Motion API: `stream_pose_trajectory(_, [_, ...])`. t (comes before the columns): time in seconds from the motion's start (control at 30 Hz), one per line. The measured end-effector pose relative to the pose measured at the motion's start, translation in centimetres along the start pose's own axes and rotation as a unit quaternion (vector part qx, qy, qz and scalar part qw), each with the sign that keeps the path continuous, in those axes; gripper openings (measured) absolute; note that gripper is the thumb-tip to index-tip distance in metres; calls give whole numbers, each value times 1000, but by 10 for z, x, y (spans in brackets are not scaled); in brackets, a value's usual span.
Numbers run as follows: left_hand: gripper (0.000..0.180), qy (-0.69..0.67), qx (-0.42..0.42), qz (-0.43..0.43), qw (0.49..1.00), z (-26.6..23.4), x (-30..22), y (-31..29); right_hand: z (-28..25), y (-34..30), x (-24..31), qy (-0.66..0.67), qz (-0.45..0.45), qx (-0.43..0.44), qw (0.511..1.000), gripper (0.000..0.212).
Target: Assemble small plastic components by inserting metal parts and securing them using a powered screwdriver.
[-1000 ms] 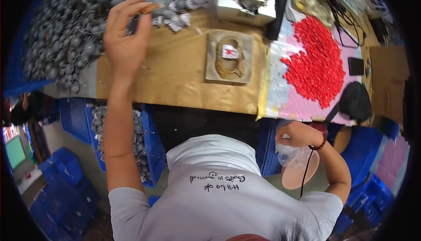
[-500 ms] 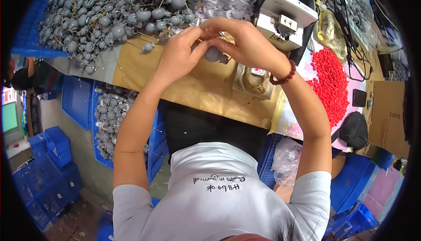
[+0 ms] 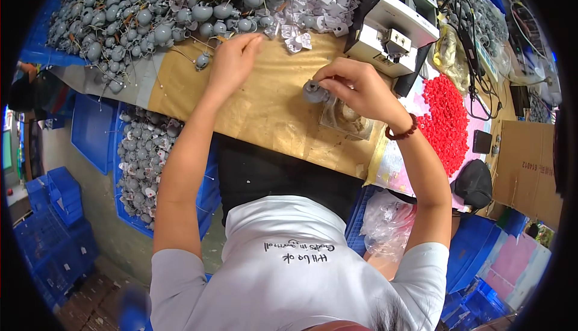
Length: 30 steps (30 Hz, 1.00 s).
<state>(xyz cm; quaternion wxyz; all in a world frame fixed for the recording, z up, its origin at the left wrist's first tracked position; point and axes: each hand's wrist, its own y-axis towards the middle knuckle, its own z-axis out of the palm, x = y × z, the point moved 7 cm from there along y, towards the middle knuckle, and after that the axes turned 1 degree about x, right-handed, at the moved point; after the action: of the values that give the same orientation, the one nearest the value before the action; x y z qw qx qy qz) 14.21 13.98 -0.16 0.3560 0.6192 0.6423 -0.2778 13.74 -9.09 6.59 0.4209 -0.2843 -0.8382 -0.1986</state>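
R hand [image 3: 359,89] pinched on round grey plastic part [image 3: 313,92], at upper-left corner of square metal block [image 3: 338,119] w/ brown hollow. L hand [image 3: 233,63] curled near heap of grey ball-shaped plastic parts [image 3: 162,33]; can't tell if gripping. Black handwriting, upside down, on white fabric T-shirt [image 3: 295,283]; dark print on brown cardboard box [image 3: 525,153].
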Motion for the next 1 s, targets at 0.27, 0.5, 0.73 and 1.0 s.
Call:
stream_pose_trajectory(0.27, [69, -184, -64, 240, 951, 8, -141, -77, -26, -34, 60, 346, 72, -9, 936, 28])
stream_pose_trajectory(0.5, [55, -455, 203, -69, 864, 100, -112, -118, -33, -66, 41, -30, 38, -64, 997, 24])
stream_pose_trajectory(0.73, [41, -254, 209, -103, 939, 122, -87, -101, -16, -94, -15, -160, 40, -109, 980, 13])
stream_pose_trajectory(1.0, [44, -51, 149, -40, 987, 124, -94, -75, -6, -85, -33, -321, -36, -136, 936, 33])
